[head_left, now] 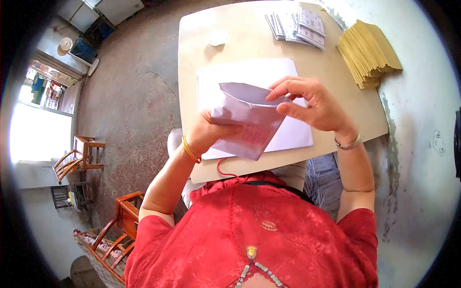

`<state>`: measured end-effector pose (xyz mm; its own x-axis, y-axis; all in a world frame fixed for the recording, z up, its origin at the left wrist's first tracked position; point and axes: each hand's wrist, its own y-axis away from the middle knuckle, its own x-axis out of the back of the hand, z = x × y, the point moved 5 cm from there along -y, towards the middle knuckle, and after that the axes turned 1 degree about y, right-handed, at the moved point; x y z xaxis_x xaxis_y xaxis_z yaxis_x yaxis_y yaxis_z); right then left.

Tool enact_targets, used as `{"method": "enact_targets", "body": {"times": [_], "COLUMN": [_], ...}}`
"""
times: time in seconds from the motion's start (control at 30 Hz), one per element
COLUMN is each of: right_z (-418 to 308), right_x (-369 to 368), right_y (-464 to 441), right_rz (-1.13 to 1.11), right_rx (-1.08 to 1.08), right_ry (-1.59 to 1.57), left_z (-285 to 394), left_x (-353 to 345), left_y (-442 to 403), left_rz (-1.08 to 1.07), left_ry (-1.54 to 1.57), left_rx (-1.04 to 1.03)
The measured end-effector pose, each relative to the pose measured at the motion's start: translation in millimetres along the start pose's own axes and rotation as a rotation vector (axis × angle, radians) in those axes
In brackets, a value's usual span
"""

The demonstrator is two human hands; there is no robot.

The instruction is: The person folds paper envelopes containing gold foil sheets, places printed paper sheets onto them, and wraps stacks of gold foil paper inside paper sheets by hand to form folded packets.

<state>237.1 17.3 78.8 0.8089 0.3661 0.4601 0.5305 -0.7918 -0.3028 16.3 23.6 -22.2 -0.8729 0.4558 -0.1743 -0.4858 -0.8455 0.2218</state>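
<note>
A pale paper bag [249, 117] with red print near its lower end is held above the table, its mouth gaping toward the far side. My left hand [206, 132] grips the bag's left side, thumb across the front and the other fingers hidden behind it. At the bag's right upper corner is my right hand [312, 103], with fingers bent and thumb apart from them; the fingertips are at the rim of the mouth. Beneath the bag lies a stack of white paper sheets [302, 132] on the tabletop [230, 168].
Printed paper slips [307, 29] lie at the table's far edge. A thick stack of yellow-brown envelopes [367, 53] stands by the right wall. A small white scrap [217, 38] is at the far left. Wooden chairs [129, 213] stand on the floor to the left.
</note>
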Motion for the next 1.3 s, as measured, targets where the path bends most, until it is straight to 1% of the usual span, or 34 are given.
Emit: {"method": "enact_targets", "body": {"times": [0.1,0.13,0.23,0.3,0.37,0.43,0.53,0.63,0.73,0.83,0.87,0.97,1.03,1.1,1.17,1.2,1.3], "right_z": [15.3,21.3,21.2,17.4,17.6,22.6,26.3,25.1,28.3,16.4,13.0,8.0,32.9,56.5,79.0,86.9,112.4], "right_x": [-13.1,-17.0,-19.5,-16.6,-15.5,-16.0,-15.0,-13.6,-9.2,-1.6,1.5,-2.7,-17.0,-39.6,-47.8,-51.6,-43.2], "right_y": [6.0,7.1,7.6,5.9,4.4,3.6,4.0,4.9,0.5,-0.6,-0.8,1.9,17.6,35.0,50.6,53.7,37.7], "right_rz": [0.101,0.167,0.192,0.242,0.253,0.227,0.229,0.280,0.261,0.320,0.317,0.319,0.142,-0.053,-0.133,-0.175,-0.026], "right_rx": [-0.045,-0.032,-0.037,0.003,0.003,-0.039,-0.071,-0.132,-0.025,0.036,0.072,0.392,0.328,0.297,0.209,0.167,-0.014], "right_ry": [0.050,0.055,0.110,0.110,0.086,0.037,0.044,-0.087,0.078,0.056,0.126,0.487,0.588,0.639,0.571,0.535,0.482], "left_z": [-13.7,-17.1,-15.2,-4.1,20.6,37.4,34.4,32.5,37.9,57.0,60.6,67.9,35.0,1.7,-25.0,-31.6,-38.1], "left_x": [-4.1,-4.9,-7.8,3.0,4.3,5.7,13.0,16.4,15.1,6.0,2.3,-5.8,4.4,7.7,9.8,8.3,-8.0], "left_y": [-1.1,-0.7,3.9,0.1,-4.3,-5.8,-10.7,-12.2,-13.1,-5.6,-4.4,-2.0,-4.8,-0.1,6.3,7.7,0.5], "left_rz": [0.057,0.075,0.030,0.073,-0.057,-0.036,-0.006,0.010,0.012,0.100,0.077,0.047,-0.004,-0.169,-0.305,-0.333,-0.342], "left_ry": [0.083,0.102,0.028,0.138,0.205,0.090,0.018,-0.010,0.032,-0.231,-0.262,-0.716,-0.871,-1.072,-1.151,-1.147,-1.155], "left_rx": [0.010,0.022,0.055,-0.079,-0.273,-0.285,-0.346,-0.388,-0.398,-0.474,-0.543,-0.869,-0.780,-0.649,-0.572,-0.544,-0.663]}}
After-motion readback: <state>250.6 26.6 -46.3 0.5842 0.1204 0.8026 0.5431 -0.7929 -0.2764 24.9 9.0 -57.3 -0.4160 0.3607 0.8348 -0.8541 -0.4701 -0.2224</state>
